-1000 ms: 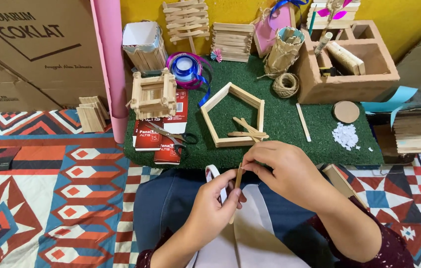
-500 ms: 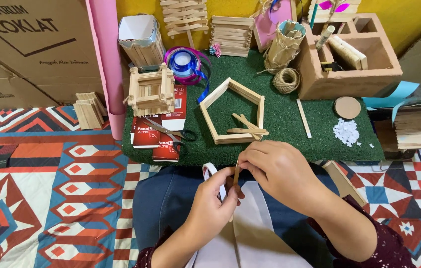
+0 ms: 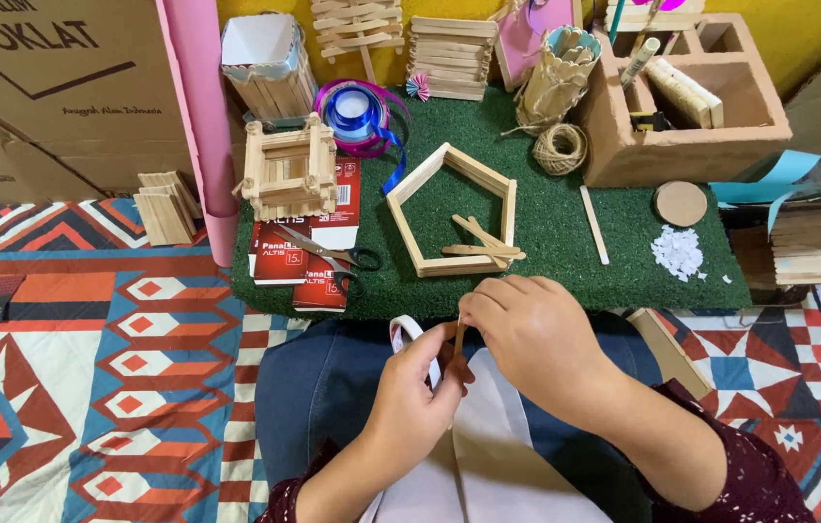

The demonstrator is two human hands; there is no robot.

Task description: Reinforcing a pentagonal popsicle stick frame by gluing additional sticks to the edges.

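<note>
Below the green mat at mid-frame, over the lap, a thin wooden stick stood nearly upright between the hands, the right hand pinching its top, the left hand seemingly closed round its lower end.

Large brown corrugated cardboard carton: stands at the upper left, behind the patterned mat, dark print on its face, a second flat brown panel below it.

Flat red-and-white rectangular packets: lie stacked and overlapping on the left edge of the green turf mat, beneath the wooden stick cage and the scissors; red faces with white label areas and a barcode strip.

No signs or screens in view.
</note>
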